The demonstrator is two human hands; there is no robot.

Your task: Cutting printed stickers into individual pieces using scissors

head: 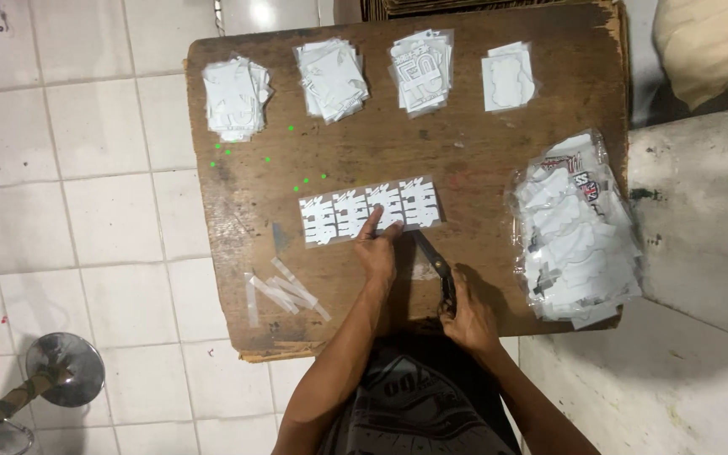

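Looks approx mid-batch: four sorted stacks of cut white pieces along far edge of wooden board [499, 160], e.g. far-left stack [235, 98], plus big bagged heap [577, 229] at right edge; offcut slivers [284, 292] near left. Uncut: sticker strip [370, 211] w/ four repeated designs, flat at board centre. Left hand [378, 249] fingers extended, tips pressing strip's near edge, flat on it, not gripping. Right hand [468, 317] closed round scissors [434, 264] handles; blades angled toward strip, just short of it, near left fingertips. Blade gap: can't tell.
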